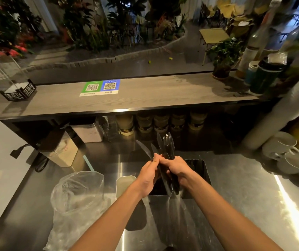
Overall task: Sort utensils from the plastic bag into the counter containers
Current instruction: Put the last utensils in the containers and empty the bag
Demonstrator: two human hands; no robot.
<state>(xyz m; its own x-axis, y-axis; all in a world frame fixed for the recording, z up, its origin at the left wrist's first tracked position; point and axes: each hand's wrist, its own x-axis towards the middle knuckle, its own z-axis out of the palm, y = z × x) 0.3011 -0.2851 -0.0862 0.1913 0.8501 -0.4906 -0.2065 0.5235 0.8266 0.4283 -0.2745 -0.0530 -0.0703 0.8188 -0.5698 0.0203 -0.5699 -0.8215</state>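
Green-and-blue QR code sticker [99, 87] flat on grey wooden shelf [163, 93]; black napkin box [19, 92] at left end, potted green plant [222, 58] at right end. White ceramic mugs [288, 151] clustered far right.

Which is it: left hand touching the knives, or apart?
Touching. The head view shows the left hand curling its fingers round the black knives with no gap. The right hand grips the same bundle.

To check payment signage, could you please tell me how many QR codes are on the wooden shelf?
2: green QR code at left, blue QR code adjoining on its right.
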